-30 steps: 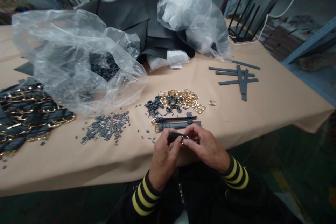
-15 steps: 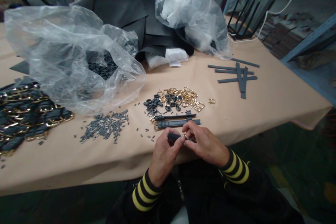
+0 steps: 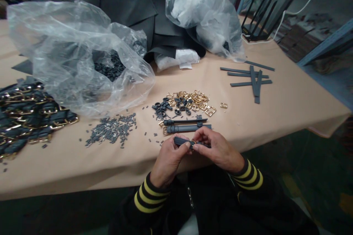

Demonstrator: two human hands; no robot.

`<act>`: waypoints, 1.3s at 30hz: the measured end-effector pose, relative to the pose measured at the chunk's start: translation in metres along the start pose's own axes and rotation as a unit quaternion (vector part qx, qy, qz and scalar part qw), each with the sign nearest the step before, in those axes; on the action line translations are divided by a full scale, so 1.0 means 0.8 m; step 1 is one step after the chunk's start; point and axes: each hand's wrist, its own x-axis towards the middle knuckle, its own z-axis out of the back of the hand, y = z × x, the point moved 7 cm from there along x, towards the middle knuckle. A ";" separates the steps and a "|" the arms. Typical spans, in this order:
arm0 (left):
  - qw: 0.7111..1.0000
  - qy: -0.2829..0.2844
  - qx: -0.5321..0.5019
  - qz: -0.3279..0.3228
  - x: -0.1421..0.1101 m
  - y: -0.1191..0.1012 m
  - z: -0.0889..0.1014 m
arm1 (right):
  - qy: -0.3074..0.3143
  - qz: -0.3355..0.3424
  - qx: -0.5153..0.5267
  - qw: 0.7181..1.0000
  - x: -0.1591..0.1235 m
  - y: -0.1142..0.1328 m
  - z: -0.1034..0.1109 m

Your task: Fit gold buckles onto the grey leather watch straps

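Both hands meet at the table's front edge around a dark grey strap (image 3: 180,141). My left hand (image 3: 168,156) pinches it between thumb and fingers. From the right, my right hand (image 3: 217,149) is closed on the same strap, and a bit of gold buckle shows between the fingertips. Just beyond lie two straps with gold buckles (image 3: 184,128), side by side. Behind them is a heap of gold buckles (image 3: 197,98), with dark strap loops (image 3: 162,108) at its left. Small grey pieces (image 3: 111,128) are spread to the left.
A pile of buckled straps (image 3: 33,117) fills the far left. Behind stand a clear plastic bag (image 3: 74,58) with dark parts, a dark grey sheet of material (image 3: 132,5) and a second plastic bag (image 3: 202,5). Loose strips (image 3: 252,80) and a router (image 3: 256,33) are at right.
My left hand has turned a little and shifted left, and more of the strap shows between the hands. The gold buckle is now mostly covered by the fingers. The view has shifted slightly.
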 end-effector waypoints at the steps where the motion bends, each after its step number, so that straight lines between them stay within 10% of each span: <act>1: 1.000 0.003 -0.005 -0.001 0.000 -0.001 -0.001 | -0.001 0.002 0.003 1.000 0.000 0.001 0.000; 9: 0.998 0.047 -0.036 -0.008 0.000 -0.005 -0.004 | 0.027 0.004 0.068 0.997 -0.004 0.006 -0.002; 18: 0.957 -0.067 0.238 -0.150 -0.024 -0.038 -0.005 | -0.075 -0.009 -0.049 0.996 0.003 -0.008 0.005; 25: 0.994 0.090 0.026 -0.048 -0.021 -0.014 -0.003 | -0.022 0.016 -0.023 0.999 0.001 0.001 0.008; 39: 0.988 0.134 -0.075 0.028 -0.014 0.004 -0.003 | 0.053 0.020 -0.146 0.988 -0.007 0.013 0.006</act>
